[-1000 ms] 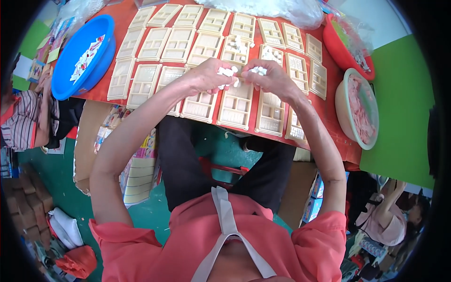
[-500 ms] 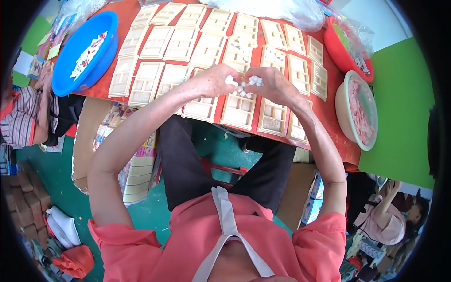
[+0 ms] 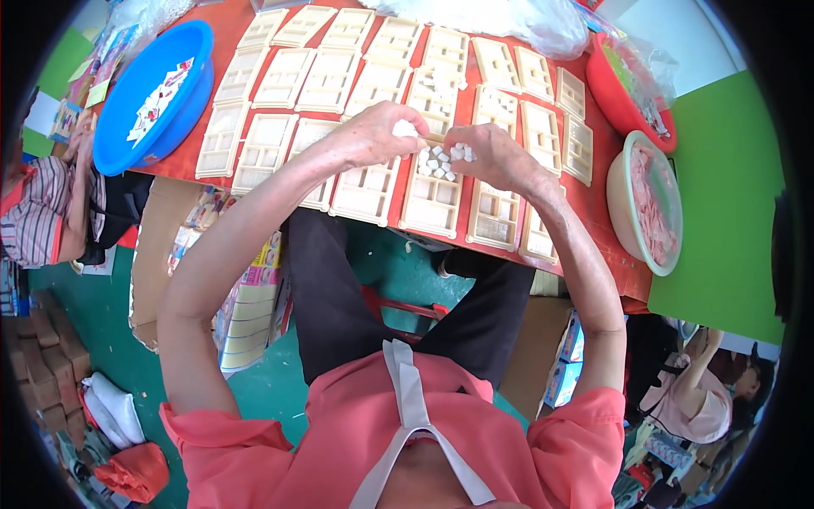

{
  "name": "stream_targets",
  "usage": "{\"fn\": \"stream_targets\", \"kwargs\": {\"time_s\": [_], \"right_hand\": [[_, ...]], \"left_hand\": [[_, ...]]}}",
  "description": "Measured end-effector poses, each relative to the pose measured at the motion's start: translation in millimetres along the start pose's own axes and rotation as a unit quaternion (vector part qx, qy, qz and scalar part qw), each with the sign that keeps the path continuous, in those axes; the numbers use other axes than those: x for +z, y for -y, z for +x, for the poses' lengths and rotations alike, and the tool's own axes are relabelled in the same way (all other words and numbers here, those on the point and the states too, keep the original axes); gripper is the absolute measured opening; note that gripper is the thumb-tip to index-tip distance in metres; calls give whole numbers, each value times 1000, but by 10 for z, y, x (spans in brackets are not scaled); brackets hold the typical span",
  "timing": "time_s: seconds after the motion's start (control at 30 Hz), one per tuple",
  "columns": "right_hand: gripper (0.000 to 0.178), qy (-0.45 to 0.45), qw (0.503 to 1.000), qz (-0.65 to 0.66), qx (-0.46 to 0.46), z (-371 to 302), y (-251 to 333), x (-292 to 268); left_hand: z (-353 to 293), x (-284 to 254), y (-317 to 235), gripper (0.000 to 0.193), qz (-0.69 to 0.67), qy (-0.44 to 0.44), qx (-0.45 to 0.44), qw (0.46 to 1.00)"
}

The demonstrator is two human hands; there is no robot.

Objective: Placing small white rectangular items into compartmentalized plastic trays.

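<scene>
Several small white cubes (image 3: pixel 436 163) lie in the upper part of a cream compartment tray (image 3: pixel 431 205) near the table's front edge. Over that tray's left side, my left hand (image 3: pixel 380 134) curls its fingers around a few more white pieces. My right hand (image 3: pixel 498 156) is just to the right, fingers bent round white cubes (image 3: pixel 462 153) that show at its fingertips. Behind my hands, another cream tray (image 3: pixel 432 100) has white pieces in it, as does the tray (image 3: pixel 495 105) to its right.
Rows of cream trays (image 3: pixel 282 76) cover the red table (image 3: pixel 234 30). At the left stands a blue basin (image 3: pixel 153 97) with printed pieces; at the right are a red basin (image 3: pixel 632 93) and a pale basin (image 3: pixel 644 204) holding pink pieces. Other people sit at both sides.
More white cubes now lie in the tray below my hands. My left hand has shifted slightly left and up, while my right hand stays nearly in place.
</scene>
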State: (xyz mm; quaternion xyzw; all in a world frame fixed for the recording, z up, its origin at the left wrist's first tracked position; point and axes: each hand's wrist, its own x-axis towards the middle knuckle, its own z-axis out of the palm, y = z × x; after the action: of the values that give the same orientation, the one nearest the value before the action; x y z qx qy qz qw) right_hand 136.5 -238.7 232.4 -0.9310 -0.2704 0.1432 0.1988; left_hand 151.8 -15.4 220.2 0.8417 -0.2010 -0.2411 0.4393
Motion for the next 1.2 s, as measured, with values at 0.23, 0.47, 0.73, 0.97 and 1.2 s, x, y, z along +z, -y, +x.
{"fn": "stream_targets", "kwargs": {"time_s": [0.23, 0.47, 0.73, 0.97, 1.2], "right_hand": [[19, -22, 1000, 3, 5, 35, 62, 25], [19, -46, 997, 15, -54, 88, 27, 27], [20, -10, 999, 48, 15, -314, -156, -258], [24, -7, 996, 70, 54, -552, -352, -190], [25, -3, 997, 42, 65, -570, -400, -157]], "left_hand": [[-40, -62, 92, 28, -6, -17, 6, 1000], [-73, -72, 101, 24, -47, -23, -2, 999], [-156, -132, 108, 21, -58, -52, -38, 996], [-178, -67, -11, 23, -92, -53, -34, 994], [-123, -10, -21, 23, -92, -38, -19, 995]]}}
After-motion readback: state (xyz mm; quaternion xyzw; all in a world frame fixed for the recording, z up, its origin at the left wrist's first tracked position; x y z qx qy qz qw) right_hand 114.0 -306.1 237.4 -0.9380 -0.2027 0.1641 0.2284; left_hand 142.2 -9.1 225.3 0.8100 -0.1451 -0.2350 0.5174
